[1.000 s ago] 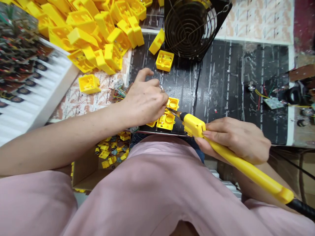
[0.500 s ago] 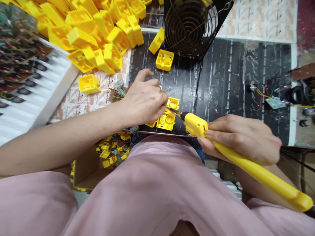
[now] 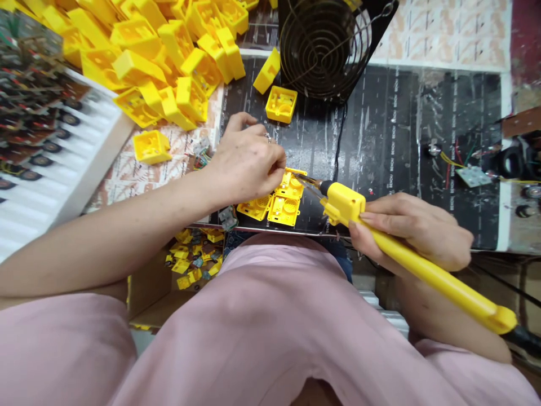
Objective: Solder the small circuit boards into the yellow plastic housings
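At the yellow box [image 3: 289,186] by the bench edge [image 3: 313,232], the left hand [image 3: 245,166] has fingers pinching something hidden, the right hand [image 3: 409,228] has fingers gripping a soldering iron [image 3: 426,276]

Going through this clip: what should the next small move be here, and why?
Probably the right hand should ease the tip of the yellow-handled soldering iron slightly closer to the yellow plastic housing. The tip already points at that housing, right beside the left hand, whose fingertips are steadying its edge.
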The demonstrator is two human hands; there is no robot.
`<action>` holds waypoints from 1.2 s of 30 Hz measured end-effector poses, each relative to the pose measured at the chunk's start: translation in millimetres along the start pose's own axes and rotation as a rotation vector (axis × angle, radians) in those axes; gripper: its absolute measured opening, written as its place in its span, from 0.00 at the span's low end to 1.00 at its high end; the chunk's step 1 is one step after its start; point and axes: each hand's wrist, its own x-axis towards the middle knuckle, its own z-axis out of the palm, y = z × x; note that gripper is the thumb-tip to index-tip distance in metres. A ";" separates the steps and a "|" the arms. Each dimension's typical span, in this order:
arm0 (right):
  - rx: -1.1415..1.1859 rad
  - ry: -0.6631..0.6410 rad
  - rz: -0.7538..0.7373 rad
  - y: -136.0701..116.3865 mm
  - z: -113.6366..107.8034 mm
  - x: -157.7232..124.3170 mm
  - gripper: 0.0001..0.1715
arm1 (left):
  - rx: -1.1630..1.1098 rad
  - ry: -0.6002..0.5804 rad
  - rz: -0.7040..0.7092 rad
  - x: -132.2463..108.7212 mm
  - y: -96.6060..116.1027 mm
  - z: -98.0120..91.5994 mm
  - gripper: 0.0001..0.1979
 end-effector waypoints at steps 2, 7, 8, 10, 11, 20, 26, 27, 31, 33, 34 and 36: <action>-0.022 0.037 -0.102 0.0 3.4 1.8 0.12 | 0.007 -0.006 0.004 0.8 0.8 0.4 0.15; -0.005 0.040 -0.131 1.3 7.4 5.7 0.12 | 0.006 -0.062 -0.011 1.3 1.1 -1.5 0.15; -0.005 0.035 -0.134 1.2 7.3 6.9 0.12 | 0.003 -0.071 -0.015 1.6 1.0 -1.7 0.15; 0.022 0.032 -0.151 0.4 4.8 8.9 0.13 | 0.001 -0.084 -0.020 2.4 0.9 -1.7 0.15; 0.030 0.024 -0.148 -0.2 2.6 9.6 0.13 | 0.003 -0.086 -0.021 2.8 0.9 -1.7 0.15; 0.029 0.066 -0.040 -2.5 -7.5 1.9 0.13 | 0.031 -0.044 0.014 3.3 1.9 -5.2 0.16; 0.040 0.087 0.035 -4.2 -7.2 -4.4 0.13 | 0.017 -0.049 0.009 2.6 -0.1 -3.9 0.15; 0.048 0.091 0.027 -3.5 -6.9 -5.3 0.14 | 0.008 -0.048 0.005 2.6 -0.4 -3.6 0.15; 0.042 0.069 -0.014 1.5 -2.1 -6.8 0.15 | -0.011 -0.046 -0.002 2.5 -0.6 -3.4 0.16; 0.072 0.102 -0.059 3.7 2.7 -6.1 0.13 | -0.016 -0.053 -0.009 2.5 -0.1 -3.7 0.17; 0.079 0.121 -0.068 4.4 5.2 -5.4 0.12 | -0.021 -0.056 -0.012 2.5 0.1 -3.7 0.17; 0.074 0.125 -0.066 4.6 9.5 -3.3 0.11 | -0.030 -0.054 -0.012 2.6 0.2 -3.2 0.17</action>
